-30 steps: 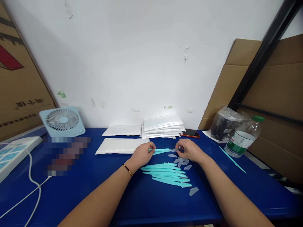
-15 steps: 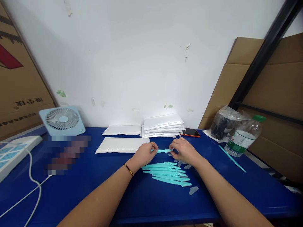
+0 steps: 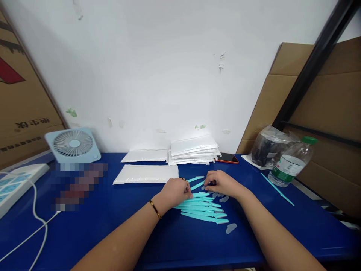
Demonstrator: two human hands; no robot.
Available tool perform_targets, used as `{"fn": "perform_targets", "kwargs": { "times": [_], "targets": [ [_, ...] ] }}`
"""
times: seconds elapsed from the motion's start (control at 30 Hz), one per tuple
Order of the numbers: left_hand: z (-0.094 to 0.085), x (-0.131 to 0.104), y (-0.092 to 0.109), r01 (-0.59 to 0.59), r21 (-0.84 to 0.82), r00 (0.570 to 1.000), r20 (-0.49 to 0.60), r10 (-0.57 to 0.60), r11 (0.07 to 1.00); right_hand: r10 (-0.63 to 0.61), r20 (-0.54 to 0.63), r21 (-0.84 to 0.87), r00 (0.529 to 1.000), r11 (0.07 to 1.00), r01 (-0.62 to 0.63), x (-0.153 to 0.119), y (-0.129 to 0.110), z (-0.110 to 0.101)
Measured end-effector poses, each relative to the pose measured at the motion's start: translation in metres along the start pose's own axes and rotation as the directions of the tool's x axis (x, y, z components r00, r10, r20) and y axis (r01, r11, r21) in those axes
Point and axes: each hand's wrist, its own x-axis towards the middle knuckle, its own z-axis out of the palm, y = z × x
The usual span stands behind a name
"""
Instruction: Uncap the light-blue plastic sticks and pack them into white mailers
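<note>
At the left edge of the glossy blue table, a long white power strip with pale-blue sockets, beside a thin white cable. Toward the far left corner, a pale-blue square fan with a round grille; just in front, a reddish-grey pixelated object, too blurred to name. Along the far edge, left of middle, a flat white padded packet, with a larger white padded packet nearer. Then the left hand, back upward, dark-and-gold bracelet at the wrist: thumb and fingertips drawn together over the handle end of a row of slim turquoise knife-shaped sticks; cannot tell whether pinching one. Row lying between table middle and near edge, handles left, blade ends right. Just beyond, two matching turquoise sticks, slanted, partly behind the left hand. At the far edge, a stack of white padded packets. Next, the right hand, fingers curled toward the thumb near the tips of the two slanted sticks; fingertip contents impossible to tell. Beside and below, small translucent curved covers, one closer to the near edge. Behind, a black phone with an orange rim. Toward the far right corner, a dark object in clear plastic wrapping, a green-capped clear bottle, and a lone turquoise stick lying slanted in front.
</note>
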Motion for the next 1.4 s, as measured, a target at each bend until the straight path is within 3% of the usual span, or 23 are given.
{"fn": "perform_targets", "kwargs": {
  "times": [0.2,0.37,0.5,0.93,1.1,1.2,1.3,1.4],
  "targets": [
    [-0.001,0.002,-0.008,0.093,0.012,0.992,-0.09,-0.091,0.996,0.045,-0.082,-0.135,0.996,0.989,-0.056,0.008,-0.005,0.007],
    [-0.008,0.002,-0.012,0.108,-0.016,0.98,-0.169,-0.109,0.994,0.13,-0.056,0.174,0.99,0.978,-0.118,0.0,0.001,0.001],
    [-0.008,0.002,-0.013,0.087,-0.015,0.977,-0.192,-0.088,0.996,0.123,-0.047,0.249,0.991,0.962,-0.108,-0.004,0.003,-0.002],
    [-0.003,0.01,-0.008,0.028,0.055,0.978,-0.21,-0.016,0.998,-0.007,-0.079,0.196,0.997,0.98,0.022,0.006,-0.014,0.005],
    [-0.005,0.007,-0.006,0.05,0.07,0.952,-0.305,-0.026,0.996,0.056,-0.124,0.147,0.991,0.988,-0.037,0.006,-0.001,0.0],
    [-0.006,0.002,-0.005,-0.003,0.085,0.981,-0.194,0.02,0.996,0.077,-0.14,0.131,0.987,0.99,-0.058,0.0,0.007,-0.009],
    [-0.004,0.0,-0.006,0.0,0.092,0.996,-0.093,0.009,0.996,-0.009,-0.025,0.156,1.0,0.988,0.013,-0.008,0.007,-0.016],
    [0.0,0.002,-0.008,0.036,0.069,0.995,-0.091,-0.03,0.997,-0.071,0.065,0.109,0.995,0.992,0.064,-0.011,0.004,-0.016]
  ]
}}
